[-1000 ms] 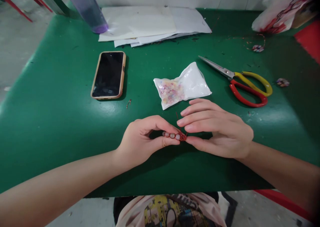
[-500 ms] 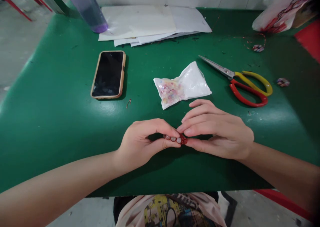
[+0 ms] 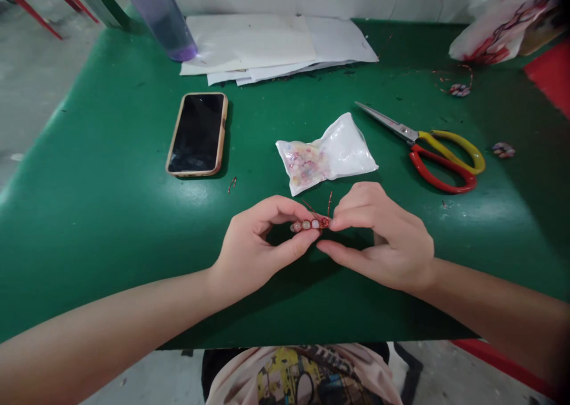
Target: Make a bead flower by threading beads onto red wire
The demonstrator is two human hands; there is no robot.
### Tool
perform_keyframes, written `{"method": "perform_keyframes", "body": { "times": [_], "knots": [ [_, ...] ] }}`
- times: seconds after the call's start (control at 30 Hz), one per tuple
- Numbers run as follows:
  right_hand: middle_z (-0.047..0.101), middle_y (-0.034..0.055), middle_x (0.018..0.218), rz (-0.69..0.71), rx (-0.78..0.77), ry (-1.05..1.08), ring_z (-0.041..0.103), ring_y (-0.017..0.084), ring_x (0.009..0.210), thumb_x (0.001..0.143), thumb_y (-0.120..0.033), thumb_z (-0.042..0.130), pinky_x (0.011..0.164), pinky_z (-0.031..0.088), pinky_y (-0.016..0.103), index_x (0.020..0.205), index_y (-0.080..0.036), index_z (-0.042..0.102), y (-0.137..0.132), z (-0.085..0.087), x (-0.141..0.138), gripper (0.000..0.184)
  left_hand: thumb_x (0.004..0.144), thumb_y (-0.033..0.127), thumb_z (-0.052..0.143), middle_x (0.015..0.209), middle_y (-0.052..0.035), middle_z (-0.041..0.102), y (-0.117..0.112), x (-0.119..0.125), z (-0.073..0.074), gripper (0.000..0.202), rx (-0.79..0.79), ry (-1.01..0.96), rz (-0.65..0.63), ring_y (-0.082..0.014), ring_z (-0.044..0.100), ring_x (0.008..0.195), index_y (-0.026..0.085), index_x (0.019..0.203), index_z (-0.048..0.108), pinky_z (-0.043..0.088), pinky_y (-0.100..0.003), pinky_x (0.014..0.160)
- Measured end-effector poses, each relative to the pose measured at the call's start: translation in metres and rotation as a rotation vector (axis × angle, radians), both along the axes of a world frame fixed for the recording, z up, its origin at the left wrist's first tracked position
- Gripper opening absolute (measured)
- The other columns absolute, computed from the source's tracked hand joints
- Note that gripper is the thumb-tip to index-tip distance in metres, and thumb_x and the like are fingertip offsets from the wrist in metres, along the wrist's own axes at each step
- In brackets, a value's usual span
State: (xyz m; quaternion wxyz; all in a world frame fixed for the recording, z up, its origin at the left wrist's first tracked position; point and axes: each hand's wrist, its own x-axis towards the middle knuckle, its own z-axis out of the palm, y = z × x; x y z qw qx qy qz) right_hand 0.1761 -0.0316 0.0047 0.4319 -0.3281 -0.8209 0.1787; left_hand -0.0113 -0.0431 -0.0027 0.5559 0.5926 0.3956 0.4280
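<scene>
Both hands meet over the near middle of the green table [image 3: 111, 215]. My left hand [image 3: 256, 247] pinches a short row of pale beads on red wire [image 3: 309, 223] between thumb and forefinger. My right hand [image 3: 383, 236] has its fingers curled and pinches the right end of the same beaded wire, where thin red wire tails stick up. Just beyond the hands lies a clear plastic bag of small pastel beads [image 3: 325, 153].
A phone [image 3: 197, 133] lies face up at the left. Scissors with red and yellow handles [image 3: 434, 149] lie at the right. White papers [image 3: 276, 46] and a purple bottle [image 3: 162, 16] are at the back. Small beaded pieces [image 3: 503, 150] lie at the far right.
Both hands have lifted the beaded wire a little and moved it away from me. My right fingers have curled in from flat to a pinch, and the wire tails now show above the beads.
</scene>
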Motion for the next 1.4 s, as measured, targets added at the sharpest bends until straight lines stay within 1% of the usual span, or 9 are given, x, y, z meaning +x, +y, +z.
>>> {"method": "perform_keyframes", "body": {
  "times": [0.1,0.23,0.47,0.7,0.83,1.07,1.2,1.3,1.4],
  "knots": [
    [0.065,0.0016,0.072,-0.047,-0.02,0.001,0.06,0.015,0.068,0.073,-0.012,0.068,0.066,0.049,0.034,0.081,-0.019,0.058,0.0,-0.002,-0.001,0.015,0.077,0.012,0.065,0.093,-0.0008,0.072,0.002,0.001,0.001,0.013,-0.004,-0.02,-0.012,-0.0124,0.068,0.088,0.018,0.088,0.062,0.055,-0.022,0.082],
    [0.066,0.0008,0.074,-0.069,-0.035,0.018,0.061,0.015,0.069,0.073,-0.01,0.066,0.067,0.049,0.034,0.082,-0.021,0.059,0.0,-0.003,0.001,0.016,0.075,0.012,0.067,0.096,-0.0023,0.073,0.004,0.0,0.001,0.017,-0.027,-0.088,-0.042,-0.0147,0.068,0.09,0.018,0.091,0.066,0.056,-0.024,0.082],
    [0.067,-0.0004,0.075,-0.086,-0.033,0.033,0.061,0.015,0.069,0.074,-0.011,0.066,0.07,0.05,0.035,0.084,-0.023,0.059,0.0,-0.005,0.004,0.017,0.074,0.013,0.069,0.094,-0.0032,0.074,0.008,0.001,0.002,0.014,-0.184,-0.172,-0.059,-0.0173,0.07,0.088,0.018,0.086,0.07,0.058,-0.027,0.08],
    [0.068,0.0001,0.077,-0.086,0.054,0.038,0.062,0.015,0.068,0.07,-0.009,0.069,0.067,0.049,0.035,0.085,-0.022,0.059,0.002,-0.005,0.005,0.022,0.069,0.013,0.074,0.087,-0.003,0.075,0.01,0.002,0.0,0.008,-0.247,-0.226,-0.058,-0.0188,0.069,0.087,0.017,0.076,0.071,0.057,-0.03,0.08],
    [0.068,-0.0002,0.076,-0.08,0.092,0.019,0.062,0.015,0.066,0.07,-0.009,0.07,0.067,0.048,0.035,0.084,-0.022,0.059,0.003,-0.003,0.005,0.022,0.071,0.015,0.073,0.087,-0.0027,0.074,0.011,0.001,-0.001,0.004,-0.283,-0.254,-0.072,-0.0174,0.069,0.089,0.016,0.072,0.07,0.057,-0.027,0.079],
    [0.067,-0.0008,0.073,-0.071,0.083,0.028,0.062,0.014,0.064,0.072,-0.011,0.069,0.067,0.049,0.035,0.082,-0.024,0.058,0.002,0.0,0.006,0.019,0.072,0.015,0.072,0.09,-0.0021,0.074,0.01,0.0,-0.002,0.005,-0.288,-0.276,-0.104,-0.0169,0.068,0.091,0.019,0.075,0.071,0.057,-0.026,0.081],
    [0.065,-0.0023,0.07,-0.064,0.071,0.034,0.06,0.012,0.059,0.074,-0.01,0.065,0.069,0.049,0.035,0.076,-0.023,0.057,0.0,0.004,0.005,0.016,0.073,0.016,0.071,0.091,-0.0025,0.074,0.011,-0.002,-0.007,0.006,-0.258,-0.282,-0.094,-0.0192,0.067,0.093,0.02,0.077,0.072,0.055,-0.032,0.085],
    [0.062,-0.0039,0.061,-0.072,0.059,0.023,0.056,0.011,0.053,0.075,-0.011,0.063,0.064,0.047,0.033,0.07,-0.023,0.055,-0.002,0.006,0.004,0.015,0.072,0.019,0.073,0.094,-0.003,0.073,0.011,-0.002,-0.009,0.006,-0.212,-0.295,-0.072,-0.0203,0.066,0.096,0.021,0.078,0.073,0.053,-0.036,0.088],
    [0.057,-0.0046,0.051,-0.054,0.036,-0.086,0.052,0.01,0.046,0.078,-0.017,0.061,0.054,0.044,0.027,0.068,-0.023,0.055,-0.004,0.007,0.003,0.014,0.073,0.019,0.072,0.098,-0.0028,0.072,0.011,-0.002,-0.009,0.009,-0.162,-0.274,-0.077,-0.0204,0.064,0.102,0.023,0.081,0.073,0.052,-0.035,0.09]
  ]
}}
